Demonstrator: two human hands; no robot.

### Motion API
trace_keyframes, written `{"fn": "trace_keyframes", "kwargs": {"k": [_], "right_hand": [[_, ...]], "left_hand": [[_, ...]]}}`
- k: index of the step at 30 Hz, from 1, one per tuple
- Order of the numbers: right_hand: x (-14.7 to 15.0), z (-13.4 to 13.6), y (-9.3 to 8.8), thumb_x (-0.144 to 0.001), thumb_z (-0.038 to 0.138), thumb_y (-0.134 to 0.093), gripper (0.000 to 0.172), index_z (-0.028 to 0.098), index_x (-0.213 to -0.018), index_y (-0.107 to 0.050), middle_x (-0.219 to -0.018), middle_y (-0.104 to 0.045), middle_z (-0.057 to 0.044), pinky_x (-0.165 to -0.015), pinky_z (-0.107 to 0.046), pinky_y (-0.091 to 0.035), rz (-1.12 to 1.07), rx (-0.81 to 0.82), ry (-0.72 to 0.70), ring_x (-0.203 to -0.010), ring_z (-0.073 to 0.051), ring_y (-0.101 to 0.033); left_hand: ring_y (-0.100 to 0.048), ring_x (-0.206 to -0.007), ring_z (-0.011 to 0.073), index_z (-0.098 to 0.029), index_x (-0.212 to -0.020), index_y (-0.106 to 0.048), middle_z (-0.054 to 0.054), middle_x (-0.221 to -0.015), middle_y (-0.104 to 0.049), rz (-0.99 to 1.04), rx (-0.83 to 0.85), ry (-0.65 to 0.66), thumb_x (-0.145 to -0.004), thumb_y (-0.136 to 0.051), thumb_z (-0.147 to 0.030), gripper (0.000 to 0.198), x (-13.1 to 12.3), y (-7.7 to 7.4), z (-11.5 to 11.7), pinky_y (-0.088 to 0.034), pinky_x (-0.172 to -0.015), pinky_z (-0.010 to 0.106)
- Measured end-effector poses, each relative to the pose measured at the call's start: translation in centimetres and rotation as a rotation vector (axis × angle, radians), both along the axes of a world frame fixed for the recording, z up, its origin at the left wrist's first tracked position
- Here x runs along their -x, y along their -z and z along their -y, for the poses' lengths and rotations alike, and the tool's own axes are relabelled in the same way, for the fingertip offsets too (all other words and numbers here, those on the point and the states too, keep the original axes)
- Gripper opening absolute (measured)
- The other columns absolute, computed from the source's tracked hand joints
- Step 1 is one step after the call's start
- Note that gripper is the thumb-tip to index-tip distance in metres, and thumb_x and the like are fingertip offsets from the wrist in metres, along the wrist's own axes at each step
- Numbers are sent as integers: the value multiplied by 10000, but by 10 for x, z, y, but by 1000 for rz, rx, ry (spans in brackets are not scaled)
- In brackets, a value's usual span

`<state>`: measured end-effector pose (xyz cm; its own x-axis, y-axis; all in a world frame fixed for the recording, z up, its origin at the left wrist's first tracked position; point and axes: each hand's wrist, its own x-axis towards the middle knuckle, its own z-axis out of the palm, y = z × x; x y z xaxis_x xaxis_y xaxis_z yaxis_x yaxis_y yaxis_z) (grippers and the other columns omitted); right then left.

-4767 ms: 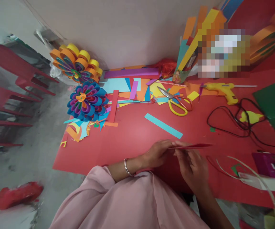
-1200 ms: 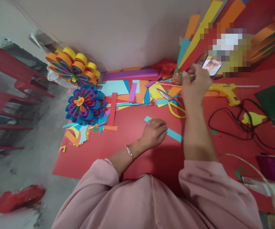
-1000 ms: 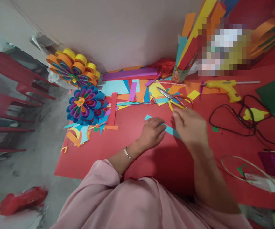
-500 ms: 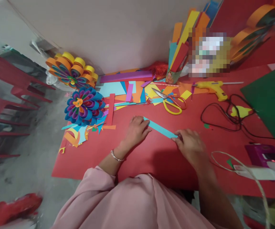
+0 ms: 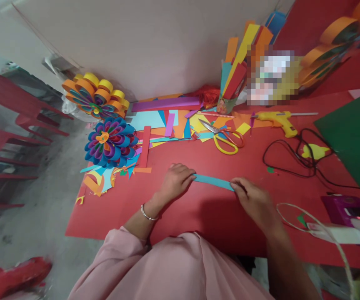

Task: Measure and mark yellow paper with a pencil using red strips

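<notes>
A light-blue paper strip [image 5: 213,182] stretches between my two hands over the red table [image 5: 180,216]. My left hand [image 5: 177,180] pinches its left end, and my right hand [image 5: 251,199] pinches the right end between thumb and fingers. The strip bows slightly and slopes down to the right. Beyond my hands lies a pair of scissors [image 5: 225,141] with yellow and red handles, blades pointing up-left. Colourful paper strips and offcuts [image 5: 147,118] are piled behind. A blue and purple paper flower [image 5: 109,141] stands on the left, before an orange and yellow one [image 5: 95,96].
On the right lie a yellow glue gun [image 5: 276,118], a looped black cord [image 5: 280,160], a green sheet [image 5: 355,137] and a white power strip [image 5: 336,233]. A cup [image 5: 225,105] of paper strips stands by the wall. Red chairs [image 5: 14,100] are at far left.
My hands have drawn the paper strip nearer to me and turned it closer to level, its left end coming down. Both ends remain held. The view has tipped slightly.
</notes>
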<state>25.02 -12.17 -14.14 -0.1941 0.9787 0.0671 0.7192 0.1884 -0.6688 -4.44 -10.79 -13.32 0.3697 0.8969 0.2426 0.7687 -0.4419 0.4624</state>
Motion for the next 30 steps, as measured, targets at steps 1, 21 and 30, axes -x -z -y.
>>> {"fn": "trace_keyframes", "kwargs": {"k": [1, 21, 30], "right_hand": [[-1, -1, 0, -1014, 376, -443, 279, 252, -972, -689, -962, -761, -61, -836, -409, -521, 32, -22, -3, -899, -255, -696], [57, -141, -22, -928, 157, -488, 518, 134, -1440, -562, -1148, -690, -227, -764, -406, -464, 596, -145, 101, -1018, -343, -634], [53, -139, -34, -891, 333, -656, 599, 265, -1476, -546, -1134, -707, -148, -739, -376, -464, 488, 7, 227, -974, -306, -659]], "left_hand": [[-676, -833, 197, -217, -1058, -740, 58, -859, -745, 5, 9, -4, -1076, -489, -407, 315, 1, 0, 1, -476, -798, 374], [-663, -887, 194, -199, -962, -763, 75, -914, -741, 218, -60, -54, -1021, -595, -340, 228, 2, 18, 4, -543, -811, 361], [-659, -837, 180, -211, -874, -762, 55, -847, -737, 282, -36, -85, -1002, -617, -313, 219, 1, 19, -1, -538, -780, 346]]}}
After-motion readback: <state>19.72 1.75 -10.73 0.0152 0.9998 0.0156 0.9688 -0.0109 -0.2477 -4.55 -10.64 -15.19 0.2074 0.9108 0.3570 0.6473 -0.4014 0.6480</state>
